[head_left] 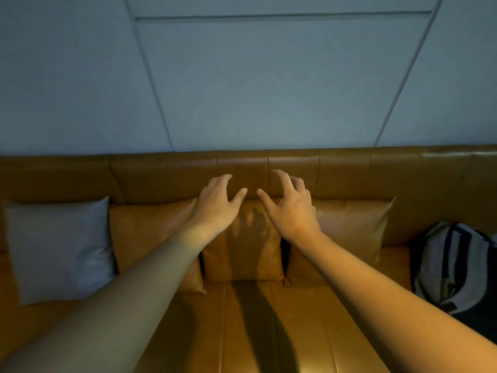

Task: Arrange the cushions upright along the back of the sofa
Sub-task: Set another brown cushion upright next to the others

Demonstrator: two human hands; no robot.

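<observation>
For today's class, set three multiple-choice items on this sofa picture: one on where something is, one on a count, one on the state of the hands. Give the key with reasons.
1. Where is the grey cushion?
A. at the left end of the row
B. between two tan cushions
C. on the backpack

2. How many tan cushions lean against the sofa back?
A. one
B. three
C. five

3. What are the left hand and right hand doing?
A. gripping the backpack
B. clenched into fists
C. open, fingers spread, holding nothing

Key: 1 A, it stands left of every tan cushion. 2 B, left, middle and right. 3 C, both are above the middle cushion; the striped backpack lies apart at the right.
</observation>
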